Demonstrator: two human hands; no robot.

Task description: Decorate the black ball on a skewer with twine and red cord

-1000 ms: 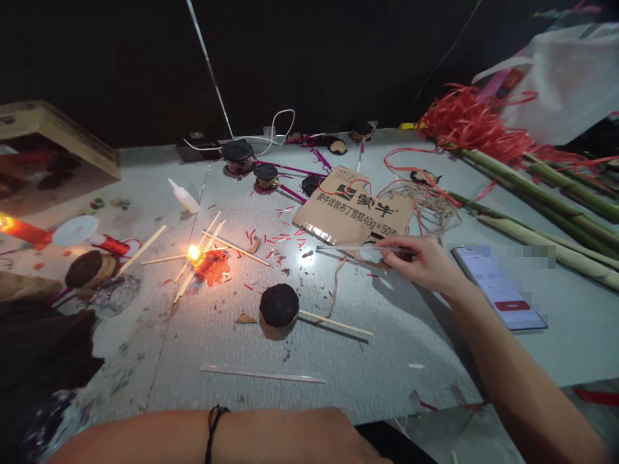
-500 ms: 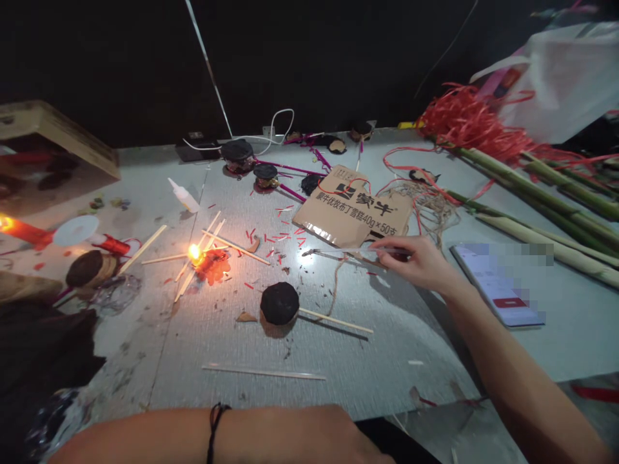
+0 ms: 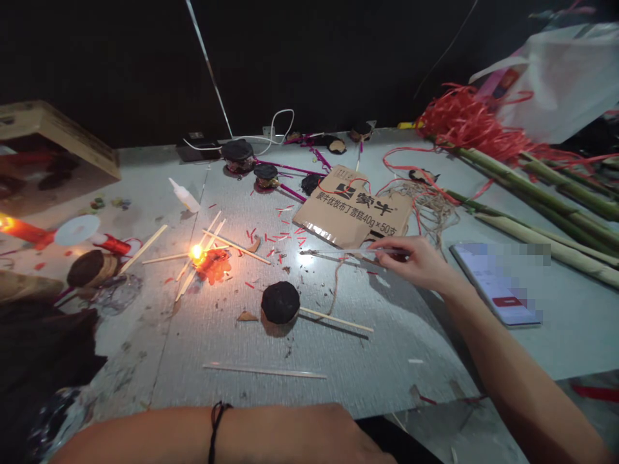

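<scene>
In the head view, my right hand [image 3: 403, 258] is closed in a pinch round a thin clear glue stick [image 3: 333, 251]. The stick points left, low over the table, and its tip is blackened. My left hand [image 3: 358, 438] lies along the bottom edge, its fingers out of sight, with a black cord at the wrist. Between my hands rests a round black drum head [image 3: 280, 302] on a wooden stick [image 3: 338, 319]. Another glue stick [image 3: 265, 371] lies nearer to me. To the left burns a flame [image 3: 196, 252] over red wax, with wooden sticks [image 3: 236, 245] around it.
A cardboard piece [image 3: 355, 206] lies behind my right hand, with tangled twine [image 3: 430, 206] beside it. At the right are a phone [image 3: 498, 283] and bamboo poles [image 3: 532, 200]. A glue bottle [image 3: 184, 195], a second burning candle [image 3: 26, 231] and several small drums [image 3: 236, 154] stand farther off.
My right hand and the glue stick have shifted very slightly left. Everything else looks the same, apart from a slight shift of the view.
</scene>
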